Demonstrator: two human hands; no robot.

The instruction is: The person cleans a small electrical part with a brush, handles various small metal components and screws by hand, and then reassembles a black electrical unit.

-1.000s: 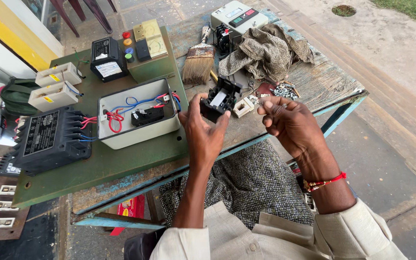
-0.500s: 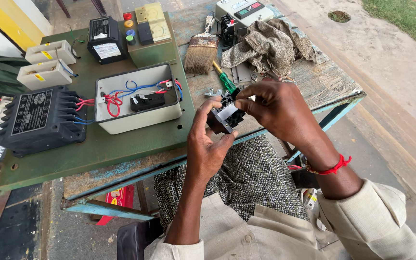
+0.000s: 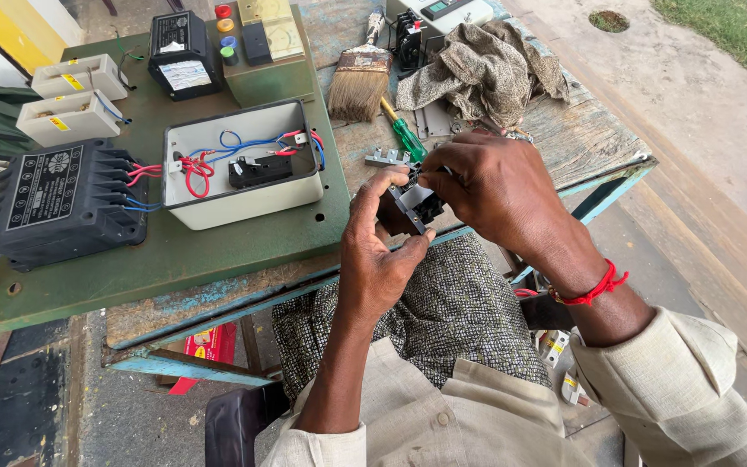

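A small black switch block [image 3: 417,204] is pinched between left hand [image 3: 379,251] and right hand [image 3: 499,192], steadied near the open grey enclosure [image 3: 244,164].

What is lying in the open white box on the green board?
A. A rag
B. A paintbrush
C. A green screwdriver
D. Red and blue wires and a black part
D: the white box holds red and blue wires and a black part; the paintbrush, rag and screwdriver lie outside it on the table.
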